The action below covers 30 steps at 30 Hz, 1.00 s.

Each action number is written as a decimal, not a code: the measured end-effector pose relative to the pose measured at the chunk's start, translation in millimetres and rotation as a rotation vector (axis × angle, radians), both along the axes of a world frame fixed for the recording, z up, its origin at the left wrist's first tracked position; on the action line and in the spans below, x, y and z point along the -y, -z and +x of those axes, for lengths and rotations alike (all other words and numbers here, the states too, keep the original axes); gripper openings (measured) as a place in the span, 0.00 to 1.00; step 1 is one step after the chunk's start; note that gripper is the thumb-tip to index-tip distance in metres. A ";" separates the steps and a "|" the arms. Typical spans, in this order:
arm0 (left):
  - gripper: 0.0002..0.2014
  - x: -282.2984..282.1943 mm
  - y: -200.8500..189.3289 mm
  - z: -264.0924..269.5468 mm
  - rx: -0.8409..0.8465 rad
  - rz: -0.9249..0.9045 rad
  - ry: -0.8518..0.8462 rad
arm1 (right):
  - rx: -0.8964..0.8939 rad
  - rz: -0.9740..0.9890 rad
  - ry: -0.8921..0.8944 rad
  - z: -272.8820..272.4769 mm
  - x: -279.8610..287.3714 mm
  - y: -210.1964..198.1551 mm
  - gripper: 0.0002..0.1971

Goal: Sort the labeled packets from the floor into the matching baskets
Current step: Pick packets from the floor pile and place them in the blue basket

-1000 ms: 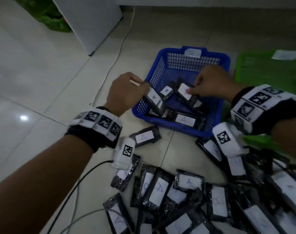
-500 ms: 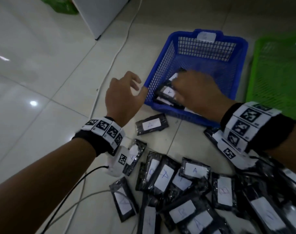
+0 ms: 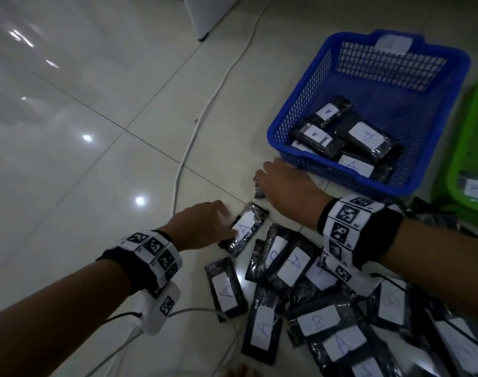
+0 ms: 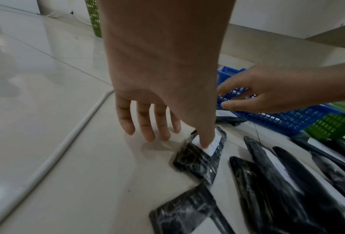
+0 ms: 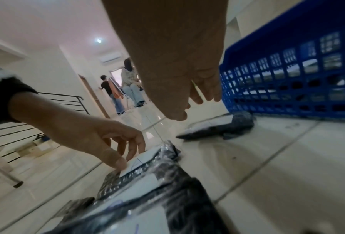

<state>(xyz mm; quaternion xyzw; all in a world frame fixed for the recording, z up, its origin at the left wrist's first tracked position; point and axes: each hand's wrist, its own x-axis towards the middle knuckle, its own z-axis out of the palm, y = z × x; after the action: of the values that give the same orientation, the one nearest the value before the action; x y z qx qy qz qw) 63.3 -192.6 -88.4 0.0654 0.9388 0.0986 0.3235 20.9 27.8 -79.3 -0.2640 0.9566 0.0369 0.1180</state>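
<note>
Black packets with white lettered labels lie piled on the floor (image 3: 327, 322). The blue basket (image 3: 303, 104) holds several packets marked A. My left hand (image 3: 227, 221) reaches down to an A packet (image 3: 246, 229) at the pile's left edge. Its thumb presses on the label (image 4: 205, 145) while its straight fingers (image 4: 147, 131) touch the floor beside it. My right hand (image 3: 261, 175) hovers with loosely bent fingers (image 5: 197, 98) just above a lone packet (image 5: 213, 128) lying in front of the basket, holding nothing.
A green basket (image 3: 469, 148) stands right of the blue one, with a packet inside. A white cable (image 3: 205, 110) runs across the tiles left of the hands. In the right wrist view, people stand far off by a railing.
Both hands have left the blue basket, where their packets now lie, and dropped to the floor. The left went to the A packet, the right to the packet before the basket.
</note>
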 end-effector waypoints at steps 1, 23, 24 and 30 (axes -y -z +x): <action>0.32 1.3 1.9 2.2 0.001 -0.012 0.003 | 0.033 0.071 0.027 0.8 -2.8 2.9 0.28; 0.11 -42.0 -92.0 -96.6 -0.175 0.878 -0.778 | 0.111 -0.707 0.575 -41.3 -139.9 -99.3 0.13; 0.10 -58.6 -95.2 -101.4 -0.174 0.885 -0.753 | 0.112 -0.669 0.620 -45.4 -151.2 -95.6 0.14; 0.06 -140.5 -81.5 -127.1 -0.447 0.712 -0.348 | 0.110 -0.517 0.633 -59.0 -177.7 -73.9 0.11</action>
<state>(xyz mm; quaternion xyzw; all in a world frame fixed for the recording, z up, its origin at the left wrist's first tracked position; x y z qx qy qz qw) -63.8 -52.2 -6.9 0.0337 0.8902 0.4517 0.0489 -38.1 205.5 -5.4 0.0208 0.9605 -0.2572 0.1043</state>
